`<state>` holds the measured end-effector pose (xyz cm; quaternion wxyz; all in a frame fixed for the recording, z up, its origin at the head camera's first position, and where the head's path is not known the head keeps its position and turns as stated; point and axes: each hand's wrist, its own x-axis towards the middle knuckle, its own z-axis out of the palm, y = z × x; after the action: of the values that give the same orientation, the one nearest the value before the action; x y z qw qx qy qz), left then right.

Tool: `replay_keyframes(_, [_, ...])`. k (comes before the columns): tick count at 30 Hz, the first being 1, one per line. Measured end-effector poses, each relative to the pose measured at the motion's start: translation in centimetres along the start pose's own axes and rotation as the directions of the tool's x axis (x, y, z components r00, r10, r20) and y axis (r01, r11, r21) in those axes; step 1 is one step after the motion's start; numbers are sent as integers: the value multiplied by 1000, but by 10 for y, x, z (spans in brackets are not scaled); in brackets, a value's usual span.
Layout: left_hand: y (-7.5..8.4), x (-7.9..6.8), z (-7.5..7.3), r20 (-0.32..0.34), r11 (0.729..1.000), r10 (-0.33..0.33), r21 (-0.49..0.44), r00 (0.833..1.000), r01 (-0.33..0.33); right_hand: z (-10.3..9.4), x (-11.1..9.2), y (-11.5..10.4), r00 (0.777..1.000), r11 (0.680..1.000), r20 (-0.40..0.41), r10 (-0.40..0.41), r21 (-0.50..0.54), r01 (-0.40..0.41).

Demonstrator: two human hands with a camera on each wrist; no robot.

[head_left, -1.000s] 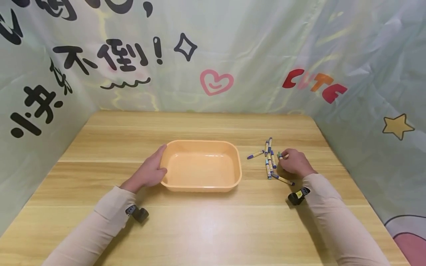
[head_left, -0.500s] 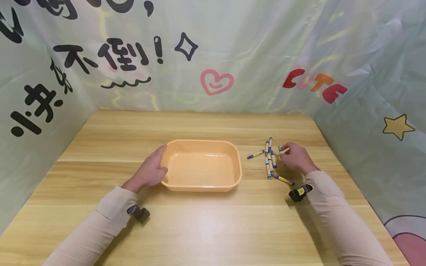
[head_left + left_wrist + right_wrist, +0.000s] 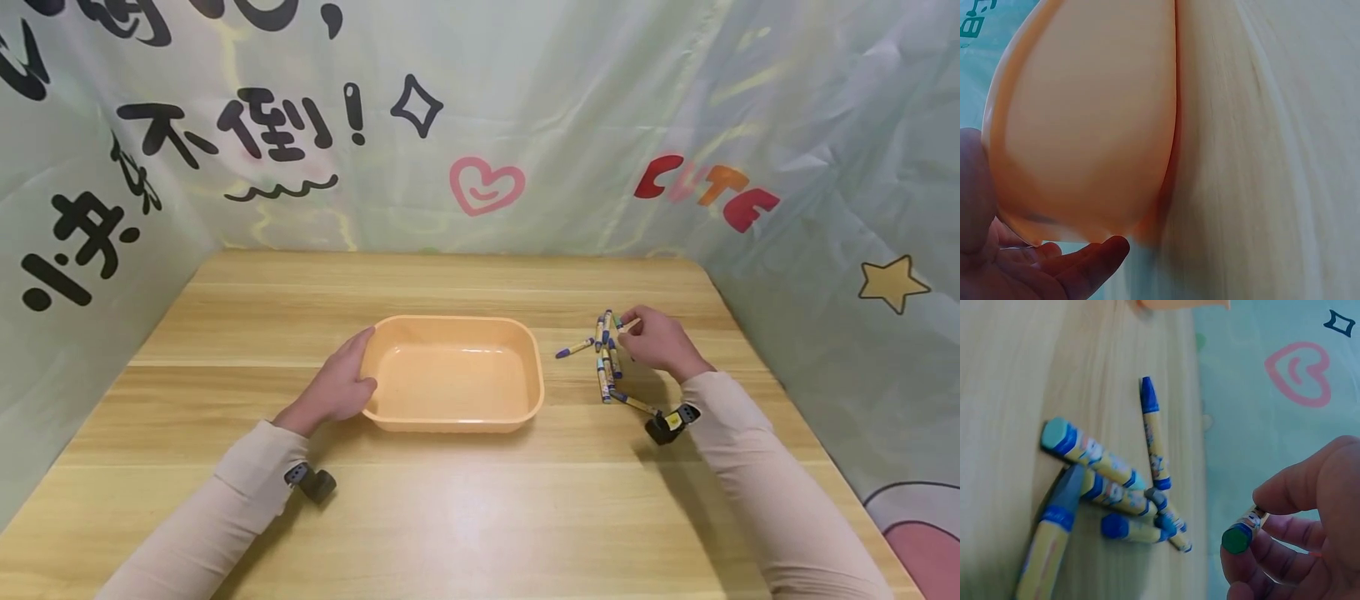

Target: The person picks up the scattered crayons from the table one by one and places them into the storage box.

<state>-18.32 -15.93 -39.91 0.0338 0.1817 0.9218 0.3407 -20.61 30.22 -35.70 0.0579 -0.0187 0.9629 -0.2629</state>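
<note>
At the left end of a light orange plastic basin [image 3: 453,379], my left hand [image 3: 336,387] grips the side. In the left wrist view, its thumb lies by the rim and its fingers [image 3: 1100,259] reach along the outer wall. My right hand [image 3: 662,343] pinches a green crayon [image 3: 1244,532] between thumb and fingers, above the right part of the table. The crayon's green end points out of the hand in the right wrist view. Beside this hand, several crayons in blue and yellow wrappers [image 3: 604,379] lie in a loose cluster, some overlapping.
The wooden table [image 3: 465,500] bears the basin at its middle, with the crayons between basin and right hand. One blue crayon [image 3: 574,348] lies apart, nearer the basin. A printed fabric curtain [image 3: 585,100] closes off the back and both sides.
My right hand has raised the green crayon from the right of the cluster and shifted it slightly left and toward the back. The left hand and the basin stay put.
</note>
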Motion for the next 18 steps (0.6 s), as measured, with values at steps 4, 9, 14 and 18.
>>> replay_keyframes(4, [-2,-1,1,9,1000,-10,9,1000,10,-1,1,-8,1000,1000,1,-17,-11,17])
replay_keyframes(9, [-2,-1,1,14,1000,-12,-1,1000,12,-4,1,-19,1000,1000,1,-28,-11,28])
replay_keyframes(14, [-1,0,0,16,1000,-5,-5,1000,6,-5,2,-27,998,998,-4,-56,-26,56])
replay_keyframes(18, [-1,0,0,23,1000,-13,-1,1000,13,-4,4,-34,997,996,-9,-78,-36,78])
